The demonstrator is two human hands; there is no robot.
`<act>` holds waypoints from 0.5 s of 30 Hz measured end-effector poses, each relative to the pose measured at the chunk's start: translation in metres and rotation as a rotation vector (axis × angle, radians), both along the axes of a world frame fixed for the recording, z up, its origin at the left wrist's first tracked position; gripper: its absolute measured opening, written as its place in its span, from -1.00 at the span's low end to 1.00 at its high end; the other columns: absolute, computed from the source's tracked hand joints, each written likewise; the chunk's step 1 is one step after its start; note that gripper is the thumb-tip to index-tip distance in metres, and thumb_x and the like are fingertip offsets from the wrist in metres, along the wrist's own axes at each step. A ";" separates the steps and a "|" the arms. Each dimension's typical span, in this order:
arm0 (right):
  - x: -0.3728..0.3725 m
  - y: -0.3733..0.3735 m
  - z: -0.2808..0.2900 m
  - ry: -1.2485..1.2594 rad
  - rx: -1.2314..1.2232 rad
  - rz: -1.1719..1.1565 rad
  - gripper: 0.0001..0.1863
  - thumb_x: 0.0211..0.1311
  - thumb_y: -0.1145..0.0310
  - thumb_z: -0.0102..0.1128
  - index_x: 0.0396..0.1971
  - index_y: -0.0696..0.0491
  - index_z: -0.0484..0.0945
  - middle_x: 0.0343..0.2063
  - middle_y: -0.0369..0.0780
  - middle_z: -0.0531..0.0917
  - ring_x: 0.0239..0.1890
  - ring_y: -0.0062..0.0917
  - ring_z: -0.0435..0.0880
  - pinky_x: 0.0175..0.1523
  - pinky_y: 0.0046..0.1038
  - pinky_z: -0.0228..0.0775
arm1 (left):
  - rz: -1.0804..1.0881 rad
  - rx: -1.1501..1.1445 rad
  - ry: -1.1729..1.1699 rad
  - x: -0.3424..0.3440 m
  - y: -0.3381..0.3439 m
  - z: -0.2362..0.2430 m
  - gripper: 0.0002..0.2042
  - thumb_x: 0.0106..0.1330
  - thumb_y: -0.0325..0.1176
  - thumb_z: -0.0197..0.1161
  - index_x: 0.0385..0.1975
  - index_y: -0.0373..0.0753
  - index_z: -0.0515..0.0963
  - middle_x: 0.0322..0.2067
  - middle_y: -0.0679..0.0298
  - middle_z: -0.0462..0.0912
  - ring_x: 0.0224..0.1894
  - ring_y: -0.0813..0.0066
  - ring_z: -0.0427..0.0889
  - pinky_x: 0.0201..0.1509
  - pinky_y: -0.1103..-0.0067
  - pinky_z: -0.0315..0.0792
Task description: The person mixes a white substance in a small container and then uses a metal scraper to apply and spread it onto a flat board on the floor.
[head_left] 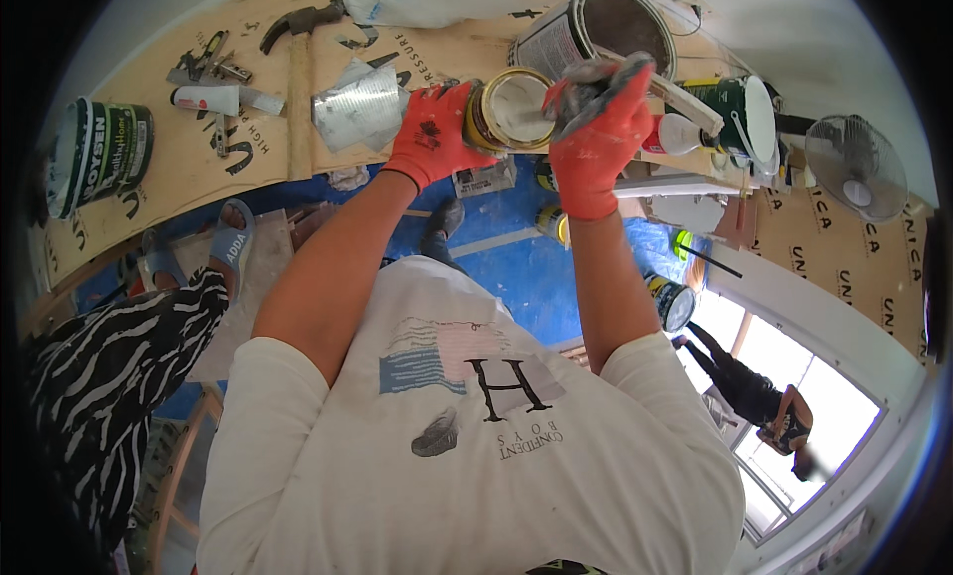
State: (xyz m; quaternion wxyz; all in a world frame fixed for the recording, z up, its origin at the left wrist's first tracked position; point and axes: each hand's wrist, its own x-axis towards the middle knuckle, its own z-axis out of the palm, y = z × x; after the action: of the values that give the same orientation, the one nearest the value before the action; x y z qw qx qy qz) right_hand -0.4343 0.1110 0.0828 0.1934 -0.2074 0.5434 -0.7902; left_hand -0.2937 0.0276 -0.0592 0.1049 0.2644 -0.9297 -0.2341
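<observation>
A small gold-rimmed paint can (pixel 480 128) is between my hands, with pale material inside. My left hand (pixel 435 136), in a red work glove, is closed around the can's left side. My right hand (pixel 598 128), in a red glove with grey-coated fingers, is curled at the can's right rim. What its fingers hold is hidden. A pale wooden stick (pixel 690 106) runs behind that hand, near a large metal paint can (pixel 548 49); I cannot tell whether I grip it. Left of my left hand, a putty-smeared sheet (pixel 359 108) lies on the plywood worktop (pixel 260 173).
A claw hammer (pixel 303 21), a white tube (pixel 205 99) and small tools lie left on the worktop. A green bucket (pixel 104 153) stands at its left end; another green bucket (pixel 733 113) and a fan (pixel 856 168) are right. One person (pixel 139 327) stands left, another (pixel 764 396) by the window.
</observation>
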 end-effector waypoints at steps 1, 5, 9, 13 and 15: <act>0.002 0.001 0.000 0.096 0.049 0.002 -0.31 0.65 -0.18 -0.17 -0.41 0.18 0.54 -0.57 -0.17 0.61 -0.60 -0.50 0.55 -0.46 -0.43 0.38 | -0.003 -0.011 -0.018 0.000 0.000 -0.001 0.15 -0.16 0.40 0.55 0.45 -0.16 0.31 0.34 0.14 0.47 0.41 -0.05 0.38 0.53 0.12 0.10; 0.007 0.002 0.006 0.217 0.137 -0.049 -0.35 0.66 -0.14 -0.17 -0.38 0.16 0.53 -0.56 -0.15 0.61 -0.60 -0.49 0.54 -0.45 -0.41 0.39 | -0.001 0.021 0.001 -0.002 -0.003 0.001 0.14 -0.17 0.38 0.57 0.43 -0.17 0.33 0.33 0.14 0.47 0.41 -0.07 0.38 0.52 0.12 0.11; 0.008 0.003 0.010 0.128 0.117 -0.044 -0.39 0.66 -0.11 -0.12 -0.34 0.17 0.56 -0.58 -0.18 0.58 -0.59 -0.49 0.55 -0.45 -0.40 0.41 | -0.009 0.074 0.002 -0.002 -0.003 0.004 0.12 -0.18 0.34 0.59 0.41 -0.16 0.35 0.31 0.13 0.50 0.38 -0.08 0.39 0.51 0.13 0.13; 0.003 0.003 0.003 0.188 0.074 -0.054 -0.37 0.64 -0.14 -0.07 -0.36 0.18 0.58 -0.56 -0.19 0.57 -0.60 -0.46 0.53 -0.46 -0.40 0.41 | -0.004 -0.044 0.011 -0.001 -0.003 0.002 0.12 -0.18 0.33 0.59 0.42 -0.16 0.33 0.28 0.13 0.52 0.37 -0.01 0.41 0.50 0.15 0.14; 0.002 0.003 0.000 0.054 0.324 -0.056 -0.36 0.64 -0.14 -0.08 -0.36 0.19 0.58 -0.55 -0.19 0.57 -0.61 -0.43 0.52 -0.45 -0.38 0.40 | 0.007 -0.006 0.032 -0.001 -0.002 0.000 0.13 -0.18 0.36 0.58 0.42 -0.15 0.34 0.32 0.14 0.49 0.40 -0.03 0.39 0.50 0.14 0.13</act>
State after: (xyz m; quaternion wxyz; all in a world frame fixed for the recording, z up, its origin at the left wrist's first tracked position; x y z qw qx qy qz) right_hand -0.4319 0.1139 0.0832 0.1877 -0.1793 0.6743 -0.6913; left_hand -0.2947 0.0257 -0.0594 0.1214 0.2637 -0.9276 -0.2352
